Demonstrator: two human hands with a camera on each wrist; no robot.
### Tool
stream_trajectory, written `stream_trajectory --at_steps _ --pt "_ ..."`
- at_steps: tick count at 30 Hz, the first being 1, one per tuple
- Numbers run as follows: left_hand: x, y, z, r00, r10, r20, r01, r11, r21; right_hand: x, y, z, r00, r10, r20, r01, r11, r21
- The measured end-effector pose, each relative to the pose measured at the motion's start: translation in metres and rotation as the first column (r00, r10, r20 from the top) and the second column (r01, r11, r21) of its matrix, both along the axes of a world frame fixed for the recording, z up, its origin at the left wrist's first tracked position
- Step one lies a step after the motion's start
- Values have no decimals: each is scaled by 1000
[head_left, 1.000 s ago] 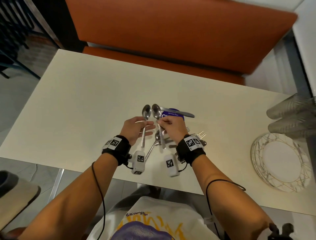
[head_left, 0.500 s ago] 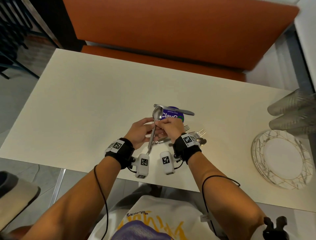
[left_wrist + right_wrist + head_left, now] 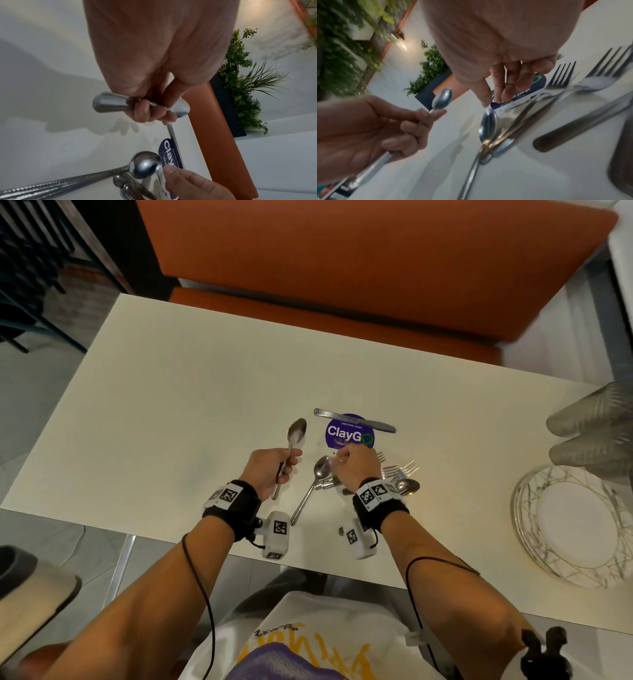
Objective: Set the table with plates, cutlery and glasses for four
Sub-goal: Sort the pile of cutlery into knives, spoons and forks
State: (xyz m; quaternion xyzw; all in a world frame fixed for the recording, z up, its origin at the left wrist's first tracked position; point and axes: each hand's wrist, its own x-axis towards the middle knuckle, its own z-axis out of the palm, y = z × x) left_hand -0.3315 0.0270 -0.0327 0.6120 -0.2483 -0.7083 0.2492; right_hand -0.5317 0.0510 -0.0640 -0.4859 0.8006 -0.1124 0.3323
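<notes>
Head view shows my left hand (image 3: 270, 470) curled round the handle of a spoon (image 3: 296, 433), lifted off the table (image 3: 171, 405) just left of the cutlery pile (image 3: 394, 477). Its bowl points away from me toward the bench (image 3: 342, 268), and its long axis runs nearly straight from my wrist outward, tilted a little to the right. My right hand (image 3: 356, 465) hovers over the pile with loose, downward-hanging fingers (image 3: 505, 86) gripping nothing, right by a second spoon (image 3: 317, 477) that lies with its bowl toward the sticker (image 3: 349, 431) and its handle slanting back toward me. A knife (image 3: 354, 420) lies crosswise over the sticker's far edge. To do this well, I judge I should pinch that second spoon near its neck, lift it clear of the forks (image 3: 573, 83) so nothing drags along, and keep both bowls facing the same way before carrying them to places. Plates (image 3: 575, 525) and glasses (image 3: 596, 433) wait well off to my right.
</notes>
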Motion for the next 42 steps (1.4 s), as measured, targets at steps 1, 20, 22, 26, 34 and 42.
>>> stream_trajectory --at_steps 1,20,22,26,34,42 --pt "1 1 0 1000 -4 1 4 1000 5 2 0 -4 999 23 -49 -23 1000 6" --pt "-3 2 -2 980 -130 148 146 984 -100 5 -21 27 970 29 241 6 990 -142" --pt "-6 3 0 981 -167 101 176 981 -86 7 -29 33 963 -3 271 54 982 -183" --pt "-14 3 8 962 -265 59 270 959 -85 6 -34 35 963 -50 266 119 961 -250" --pt "-24 3 11 980 -196 -18 197 980 7 4 -29 34 979 -37 198 92 957 -276" --pt "-32 9 13 972 -235 -15 235 971 32 -2 -15 36 965 -56 255 127 954 -271"
